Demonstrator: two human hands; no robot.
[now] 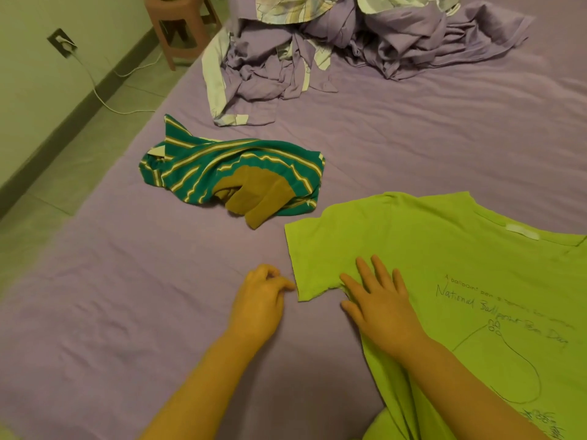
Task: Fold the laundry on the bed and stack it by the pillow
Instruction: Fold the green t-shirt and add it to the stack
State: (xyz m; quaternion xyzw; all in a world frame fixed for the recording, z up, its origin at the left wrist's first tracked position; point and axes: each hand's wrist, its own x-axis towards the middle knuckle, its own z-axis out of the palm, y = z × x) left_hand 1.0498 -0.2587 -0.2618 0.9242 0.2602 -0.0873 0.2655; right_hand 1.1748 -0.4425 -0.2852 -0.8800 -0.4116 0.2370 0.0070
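A lime green T-shirt [444, 258] with dark handwriting lies spread front-up on the purple bed sheet [127, 312], its sleeve pointing toward the lower left. My right hand [378, 303] lies flat on the shirt near the sleeve seam, fingers straight. Just left of the sleeve hem is my left hand [260, 300], its fingers loosely curled, fingertips at the hem's edge; no fabric shows between them. A crumpled teal striped garment [228, 166] with a brown patch sits further up the bed.
A rumpled purple and floral duvet [349, 49] is heaped at the far end. The bed's left edge drops to a tiled floor [95, 128] with a pink plastic stool [178, 27], a wall socket and a white cable.
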